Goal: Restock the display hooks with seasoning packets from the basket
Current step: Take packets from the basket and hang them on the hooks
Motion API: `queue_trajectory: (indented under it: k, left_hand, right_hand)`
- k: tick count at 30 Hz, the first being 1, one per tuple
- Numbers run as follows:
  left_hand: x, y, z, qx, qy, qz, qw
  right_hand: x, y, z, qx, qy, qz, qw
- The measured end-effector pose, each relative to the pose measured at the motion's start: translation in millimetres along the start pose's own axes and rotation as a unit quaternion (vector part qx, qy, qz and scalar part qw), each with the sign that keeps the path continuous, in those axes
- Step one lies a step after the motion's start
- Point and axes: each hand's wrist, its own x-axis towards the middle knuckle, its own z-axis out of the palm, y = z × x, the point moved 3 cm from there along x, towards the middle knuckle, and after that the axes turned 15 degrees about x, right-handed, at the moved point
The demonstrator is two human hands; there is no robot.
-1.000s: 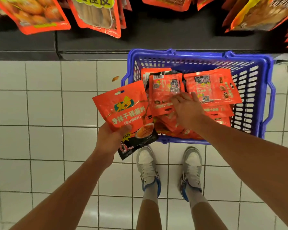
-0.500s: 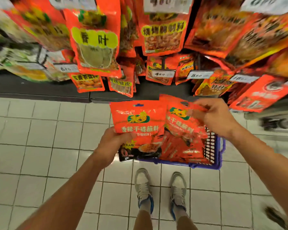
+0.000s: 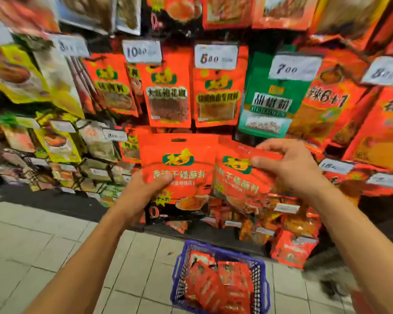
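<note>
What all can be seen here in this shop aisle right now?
held packet: one, red-orange, in left hand, upright
second held packet: one, red-orange, pinched at its top by right hand
basket: one, blue, on the floor, holding more red packets
hanging packets: many, mostly red-orange, one green, on display hooks
price tags: several, white, above packets
floor tiles: pale, lower left
hands: left, right, both holding packets

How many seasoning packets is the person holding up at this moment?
2. One packet is gripped by the left hand; the other packet, to its right, is pinched by the right hand. More could be stacked behind either, hidden.
</note>
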Motion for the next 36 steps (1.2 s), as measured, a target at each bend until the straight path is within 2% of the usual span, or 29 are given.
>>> queue_trajectory:
  k: [5, 11, 16, 22, 26, 29, 36]
  left_hand:
    - [-18, 100, -24, -0.019, 0.028, 0.093, 0.995]
    - [-17, 164, -56, -0.043, 0.025, 0.146, 0.988]
    - [9, 190, -92, -0.051, 0.04, 0.176, 0.982]
    - [57, 209, -140, -0.053, 0.023, 0.197, 0.979]
    - [89, 227, -164, -0.054, 0.013, 0.209, 0.976]
    - [108, 245, -173, -0.055, 0.004, 0.231, 0.971]
    - [137, 264, -169, -0.037, 0.003, 0.265, 0.964]
  right_hand:
    - [15, -109, 3, 0.051, 0.042, -0.09, 0.994]
    - [41, -170, 29, 0.11, 0.067, -0.131, 0.983]
    - [81, -189, 71, 0.122, 0.086, -0.146, 0.978]
    - [133, -196, 130, 0.186, 0.113, -0.145, 0.965]
    - [167, -210, 157, 0.181, 0.139, -0.174, 0.958]
    - [190, -222, 168, 0.139, 0.168, -0.205, 0.954]
    - [231, -237, 178, 0.134, 0.197, -0.219, 0.946]
